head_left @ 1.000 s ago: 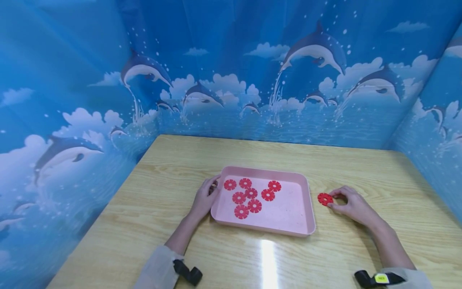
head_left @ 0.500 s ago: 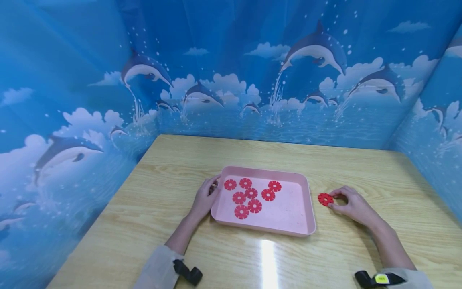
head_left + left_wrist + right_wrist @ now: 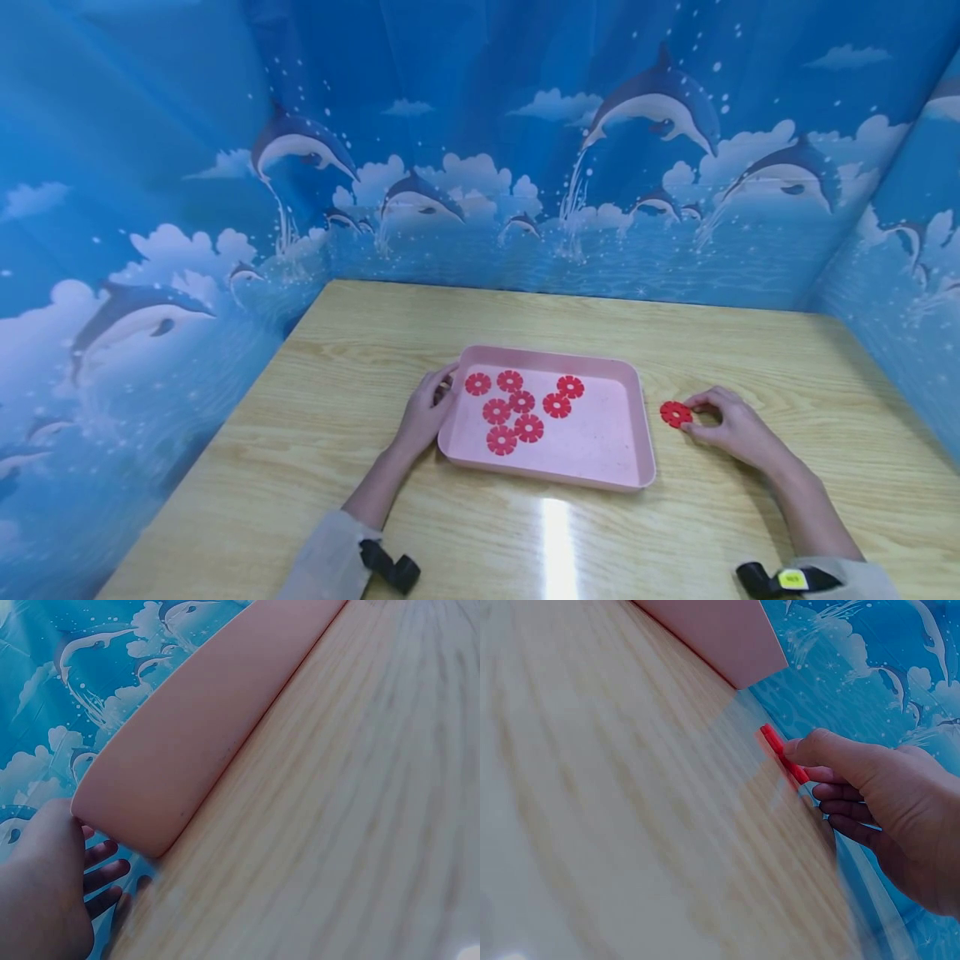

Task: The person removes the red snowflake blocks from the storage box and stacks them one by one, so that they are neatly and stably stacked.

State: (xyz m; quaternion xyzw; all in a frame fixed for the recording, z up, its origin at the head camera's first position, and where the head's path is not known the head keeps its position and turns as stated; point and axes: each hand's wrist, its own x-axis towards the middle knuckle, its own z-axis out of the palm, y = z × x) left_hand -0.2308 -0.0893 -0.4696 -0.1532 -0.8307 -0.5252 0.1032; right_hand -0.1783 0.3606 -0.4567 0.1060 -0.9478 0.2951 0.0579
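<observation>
A pink tray point(image 3: 600, 442) lies on the wooden table, with several red notched snowflake discs point(image 3: 501, 439) flat inside, mostly toward its left half. My left hand point(image 3: 424, 410) holds the tray's left wall, the thumb at the rim; in the left wrist view the other fingers of that hand point(image 3: 52, 892) show beside the tray's corner point(image 3: 142, 825). Just right of the tray, my right hand point(image 3: 731, 429) pinches a red snowflake disc point(image 3: 676, 414) between thumb and finger. Seen edge-on in the right wrist view, this disc point(image 3: 795, 769) sits close to the tabletop.
The wooden table point(image 3: 390, 325) extends around the tray on all sides. Behind and beside it hangs a blue curtain point(image 3: 480, 242) printed with dolphins. A strip of light reflects on the table in front of the tray. Each wrist wears a black strap with a camera.
</observation>
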